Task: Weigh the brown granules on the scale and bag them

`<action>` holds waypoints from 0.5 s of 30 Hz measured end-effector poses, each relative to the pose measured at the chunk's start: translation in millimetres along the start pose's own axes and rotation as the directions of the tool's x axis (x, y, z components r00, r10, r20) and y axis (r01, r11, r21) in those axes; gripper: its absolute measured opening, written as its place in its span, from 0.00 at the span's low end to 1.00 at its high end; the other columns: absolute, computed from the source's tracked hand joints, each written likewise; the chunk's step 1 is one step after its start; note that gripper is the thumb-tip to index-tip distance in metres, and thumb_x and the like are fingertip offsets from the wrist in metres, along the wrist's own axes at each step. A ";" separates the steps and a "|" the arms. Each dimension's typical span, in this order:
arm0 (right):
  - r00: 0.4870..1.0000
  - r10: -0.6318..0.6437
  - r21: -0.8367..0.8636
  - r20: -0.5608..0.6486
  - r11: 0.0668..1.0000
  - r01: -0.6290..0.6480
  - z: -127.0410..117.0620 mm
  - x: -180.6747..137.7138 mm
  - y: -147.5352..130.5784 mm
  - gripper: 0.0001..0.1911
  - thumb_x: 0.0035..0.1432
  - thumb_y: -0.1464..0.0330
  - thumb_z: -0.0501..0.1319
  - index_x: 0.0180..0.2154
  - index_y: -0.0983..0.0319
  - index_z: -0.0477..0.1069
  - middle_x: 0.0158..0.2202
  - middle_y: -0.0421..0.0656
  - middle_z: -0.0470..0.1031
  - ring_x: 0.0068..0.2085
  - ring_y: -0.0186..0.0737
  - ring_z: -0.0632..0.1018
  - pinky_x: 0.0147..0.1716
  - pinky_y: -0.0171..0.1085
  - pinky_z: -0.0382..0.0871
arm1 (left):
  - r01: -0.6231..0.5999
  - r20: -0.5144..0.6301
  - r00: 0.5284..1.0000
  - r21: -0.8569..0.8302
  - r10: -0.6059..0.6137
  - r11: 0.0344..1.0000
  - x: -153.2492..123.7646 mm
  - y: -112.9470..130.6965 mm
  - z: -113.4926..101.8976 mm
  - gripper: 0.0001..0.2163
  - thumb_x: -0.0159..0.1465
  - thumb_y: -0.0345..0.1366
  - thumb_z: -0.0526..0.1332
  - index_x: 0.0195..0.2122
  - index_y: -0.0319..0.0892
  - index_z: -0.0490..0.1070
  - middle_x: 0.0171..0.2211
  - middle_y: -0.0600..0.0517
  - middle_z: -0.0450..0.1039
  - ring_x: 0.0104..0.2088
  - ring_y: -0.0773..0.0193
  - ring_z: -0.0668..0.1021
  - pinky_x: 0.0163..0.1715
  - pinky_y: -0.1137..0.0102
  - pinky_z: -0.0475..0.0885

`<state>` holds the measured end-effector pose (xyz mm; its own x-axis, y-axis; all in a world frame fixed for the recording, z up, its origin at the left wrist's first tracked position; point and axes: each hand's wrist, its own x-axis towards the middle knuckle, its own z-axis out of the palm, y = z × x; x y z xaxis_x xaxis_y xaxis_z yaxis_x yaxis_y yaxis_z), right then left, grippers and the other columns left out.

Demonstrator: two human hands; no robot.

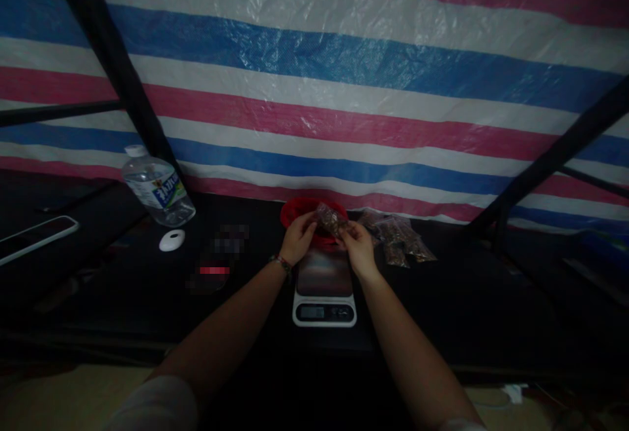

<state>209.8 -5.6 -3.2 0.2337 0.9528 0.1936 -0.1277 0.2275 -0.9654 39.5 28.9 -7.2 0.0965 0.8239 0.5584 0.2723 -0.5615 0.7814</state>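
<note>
One small packet (328, 219), pinched narrowly between left hand (297, 240) and right hand (358, 244), above the red container (293, 207) near the far edge of the worktop (442, 306). Could spill contents onto the scale (324, 280) through a slipping grip, or disturb the neighbouring packets (398, 238) through swinging rightward. Slants lengthwise, far left to near right; cannot tell mouth direction.

Two hands (360, 249), one scale (324, 283), one bowl (296, 208), one bottle (158, 188), one bracelet (282, 263) and at least four bags (393, 236) can be counted.
</note>
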 end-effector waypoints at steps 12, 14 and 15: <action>0.999 -0.054 -0.088 -0.002 0.995 0.053 1.4 2.0 8.7 0.17 0.46 0.62 0.64 0.38 0.61 0.71 0.38 0.43 0.75 0.37 0.41 0.77 0.36 0.42 0.76 | 0.175 0.032 0.985 -0.153 -0.172 0.973 2.1 -12.5 1.8 0.07 0.63 0.37 0.53 0.37 0.40 0.67 0.22 0.57 0.68 0.21 0.70 0.71 0.24 0.75 0.66; 0.998 -0.069 -0.084 -0.007 0.994 0.068 2.0 1.8 10.7 0.18 0.46 0.62 0.64 0.40 0.61 0.72 0.40 0.44 0.75 0.38 0.42 0.77 0.38 0.43 0.76 | 0.230 0.061 0.973 -0.211 -0.222 0.950 1.2 -12.1 3.4 0.08 0.64 0.39 0.53 0.39 0.40 0.66 0.18 0.59 0.65 0.17 0.72 0.69 0.19 0.77 0.63; 0.997 -0.076 -0.086 -0.008 0.993 0.075 2.4 1.6 11.0 0.18 0.46 0.61 0.64 0.40 0.61 0.72 0.40 0.44 0.75 0.39 0.42 0.77 0.39 0.44 0.75 | 0.261 0.084 0.965 -0.240 -0.248 0.935 0.9 -11.7 4.0 0.09 0.64 0.39 0.52 0.40 0.40 0.65 0.17 0.60 0.64 0.16 0.72 0.68 0.17 0.78 0.62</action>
<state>206.4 -1.1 -13.1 0.2500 0.9313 0.2649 -0.0267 0.2801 -0.9596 40.2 36.6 -17.0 0.1064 0.9407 0.3221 0.0503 -0.3286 0.9431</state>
